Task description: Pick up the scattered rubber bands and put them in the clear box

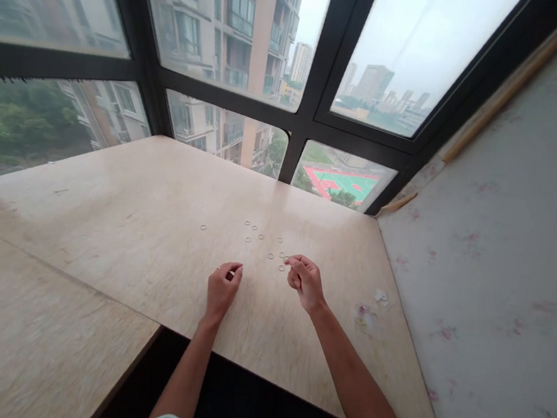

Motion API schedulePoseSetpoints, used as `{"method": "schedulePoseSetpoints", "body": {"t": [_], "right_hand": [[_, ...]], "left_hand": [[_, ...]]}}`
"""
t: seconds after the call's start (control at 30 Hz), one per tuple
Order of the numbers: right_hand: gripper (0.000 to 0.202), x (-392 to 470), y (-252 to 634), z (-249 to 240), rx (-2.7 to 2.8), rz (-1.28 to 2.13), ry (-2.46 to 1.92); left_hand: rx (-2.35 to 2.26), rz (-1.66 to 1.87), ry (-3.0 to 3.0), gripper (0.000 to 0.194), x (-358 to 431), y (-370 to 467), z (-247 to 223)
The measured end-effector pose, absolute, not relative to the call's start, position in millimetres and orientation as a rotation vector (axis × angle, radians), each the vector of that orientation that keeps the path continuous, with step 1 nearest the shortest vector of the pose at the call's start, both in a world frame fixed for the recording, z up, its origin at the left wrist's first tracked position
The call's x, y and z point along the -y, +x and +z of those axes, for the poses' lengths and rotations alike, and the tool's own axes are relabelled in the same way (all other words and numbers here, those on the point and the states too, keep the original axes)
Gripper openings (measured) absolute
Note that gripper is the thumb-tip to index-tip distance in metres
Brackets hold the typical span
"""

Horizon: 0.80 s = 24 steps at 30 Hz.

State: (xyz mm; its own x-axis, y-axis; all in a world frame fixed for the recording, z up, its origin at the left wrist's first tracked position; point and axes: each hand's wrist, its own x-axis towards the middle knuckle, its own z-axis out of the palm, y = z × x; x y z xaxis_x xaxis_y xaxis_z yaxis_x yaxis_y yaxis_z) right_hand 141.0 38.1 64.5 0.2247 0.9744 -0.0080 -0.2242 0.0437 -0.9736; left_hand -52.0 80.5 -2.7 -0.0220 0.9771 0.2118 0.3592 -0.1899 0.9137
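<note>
Several thin rings on marble-patterned countertop; nearest just left of right hand, farther from left hand. Right pinch narrow at one, gripped or merely touched: cannot tell. Left loosely curled, contents hidden.

Pale daylight is coming through the windows beyond the hands, washing the sky nearly white and casting a soft sheen on the worktop ahead of them. The wall to their right is looking dim; the gap behind them is showing black. Towards the edges, lines are stretching and detail blurring.
</note>
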Motion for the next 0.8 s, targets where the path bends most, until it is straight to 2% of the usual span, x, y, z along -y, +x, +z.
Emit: {"method": "schedulePoseSetpoints", "body": {"t": [0.2,0.43,0.63,0.8], "right_hand": [[0.02,6,162,61,0.78,1.098,-1.12],[0.022,46,191,44,0.711,0.978,-1.178],[0.031,78,221,33,0.673,0.843,-1.307],[0.03,107,245,35,0.679,0.742,-1.438]], "left_hand": [[-1.424,1.182,1.752,0.023,-74,-49,1],[-1.566,1.209,1.563,0.026,-49,-27,7],[-1.327,1.167,1.662,0.025,-13,18,7],[-1.266,1.09,1.778,0.024,-4,32,2]]}}
